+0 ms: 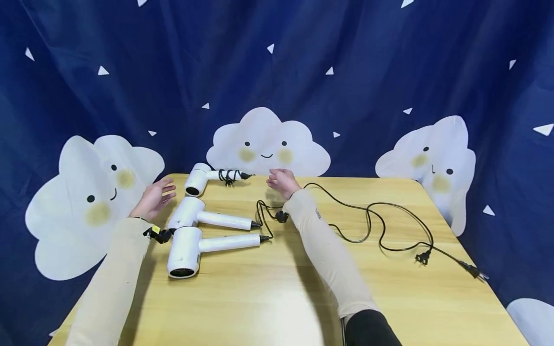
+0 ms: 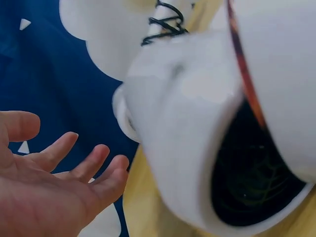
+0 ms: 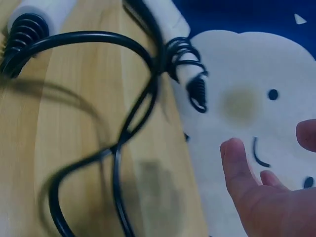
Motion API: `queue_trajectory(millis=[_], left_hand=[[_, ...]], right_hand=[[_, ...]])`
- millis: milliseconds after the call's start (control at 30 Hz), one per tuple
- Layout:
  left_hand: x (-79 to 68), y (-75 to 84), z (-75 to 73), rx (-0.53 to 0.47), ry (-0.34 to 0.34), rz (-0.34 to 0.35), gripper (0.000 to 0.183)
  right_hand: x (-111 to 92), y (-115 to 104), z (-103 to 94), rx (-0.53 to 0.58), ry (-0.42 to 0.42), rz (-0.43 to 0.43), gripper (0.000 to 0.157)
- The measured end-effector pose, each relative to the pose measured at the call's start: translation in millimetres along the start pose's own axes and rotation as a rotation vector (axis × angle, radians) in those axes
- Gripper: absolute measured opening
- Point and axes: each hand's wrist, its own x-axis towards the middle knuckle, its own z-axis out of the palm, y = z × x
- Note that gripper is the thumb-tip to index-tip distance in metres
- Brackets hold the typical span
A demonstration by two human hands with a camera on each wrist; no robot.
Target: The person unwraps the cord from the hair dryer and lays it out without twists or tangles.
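Observation:
Three white hair dryers lie on the left part of the table. The far hair dryer [image 1: 196,179] has its black cord [image 1: 227,176] wound round its handle. Nearer lie the middle hair dryer [image 1: 187,212] and the front hair dryer [image 1: 183,250], side by side with handles to the right. My left hand [image 1: 155,198] hovers left of the far and middle dryers, fingers spread and holding nothing; the left wrist view shows its fingers [image 2: 111,177] apart from a dryer head. Past the far dryer's handle end, my right hand [image 1: 283,182] is lifted with nothing in it.
Loose black cords [image 1: 368,211] run from the two nearer dryers under my right forearm and loop across the table's right side. Two plugs, one plug [image 1: 422,257] and another plug [image 1: 473,271], lie near the right edge. A blue curtain [image 1: 303,29] with clouds hangs behind the wooden table [image 1: 242,307].

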Motion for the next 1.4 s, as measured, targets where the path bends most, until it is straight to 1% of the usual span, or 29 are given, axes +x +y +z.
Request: queue_trajectory(millis=[33, 100, 200, 267, 333, 400, 467, 533, 567, 633, 700, 800, 867, 900, 1000, 1067, 1133, 1167, 1233, 1333, 1400], left_hand=[[2.2, -1.9, 0.3, 0.022, 0.011, -0.009, 0.042], [6.4, -4.8, 0.7, 0.055, 0.035, -0.017, 0.041], [11.3, -7.3, 1.5, 0.052, 0.048, -0.030, 0.038], [14.4, -9.6, 1.5, 0.045, 0.041, -0.051, 0.045], [16.5, -12.7, 1.0, 0.055, 0.029, -0.084, 0.056], [17.9, -16.8, -0.8, 0.095, 0.025, -0.117, 0.064], [19.1, -21.0, -2.8, 0.108, 0.028, -0.140, 0.066], [21.1, -25.0, -5.9, 0.116, 0.025, -0.143, 0.067], [22.6, -27.0, -6.9, 0.120, 0.018, -0.139, 0.068], [26.4, -30.9, -8.6, 0.123, -0.020, -0.124, 0.070], [30.2, -35.2, -10.7, 0.129, -0.076, -0.114, 0.071], [34.3, -41.2, -12.8, 0.141, -0.151, -0.114, 0.072], [36.1, -44.8, -14.1, 0.144, -0.197, -0.124, 0.072], [36.9, -46.2, -14.4, 0.153, -0.219, -0.127, 0.073], [40.0, -49.6, -13.2, 0.176, -0.283, -0.115, 0.076], [42.1, -51.1, -11.6, 0.186, -0.311, -0.095, 0.077], [43.9, -52.2, -10.8, 0.170, -0.318, -0.062, 0.074], [44.5, -52.6, -10.6, 0.162, -0.316, -0.053, 0.070], [45.2, -53.1, -11.4, 0.115, -0.310, -0.043, 0.060], [44.9, -52.8, -14.0, 0.022, -0.312, -0.042, 0.039], [45.8, -52.0, -16.5, -0.029, -0.336, -0.039, 0.031]], right_hand=[[3.4, 3.6, 2.8, -0.001, -0.005, 0.011, 0.056], [9.0, 9.8, 8.6, -0.008, -0.014, 0.023, 0.058], [14.5, 17.2, 17.1, -0.031, -0.031, 0.024, 0.059], [18.8, 21.9, 22.3, -0.063, -0.041, 0.020, 0.060], [22.7, 26.8, 26.5, -0.087, -0.064, 0.040, 0.061], [26.2, 31.5, 29.7, -0.080, -0.087, 0.073, 0.064], [29.8, 35.6, 31.6, -0.052, -0.106, 0.110, 0.070], [32.7, 38.2, 32.6, -0.003, -0.112, 0.131, 0.078], [34.1, 39.1, 33.2, 0.007, -0.109, 0.129, 0.078], [37.8, 40.8, 33.9, 0.010, -0.101, 0.114, 0.078], [40.1, 42.0, 35.5, 0.018, -0.090, 0.105, 0.078], [40.9, 43.9, 40.2, 0.003, -0.099, 0.110, 0.078], [40.4, 45.0, 44.2, -0.011, -0.127, 0.117, 0.075], [40.3, 45.5, 46.1, -0.019, -0.156, 0.121, 0.071], [40.6, 46.5, 50.6, -0.017, -0.222, 0.116, 0.060], [41.2, 46.5, 52.3, 0.000, -0.233, 0.110, 0.062], [42.8, 46.3, 53.3, 0.027, -0.232, 0.100, 0.068], [44.1, 46.0, 53.6, 0.043, -0.233, 0.096, 0.072], [46.3, 45.7, 54.4, 0.072, -0.236, 0.091, 0.074], [49.7, 45.2, 56.8, 0.078, -0.253, 0.086, 0.066], [51.5, 45.3, 58.8, 0.085, -0.263, 0.079, 0.059]])
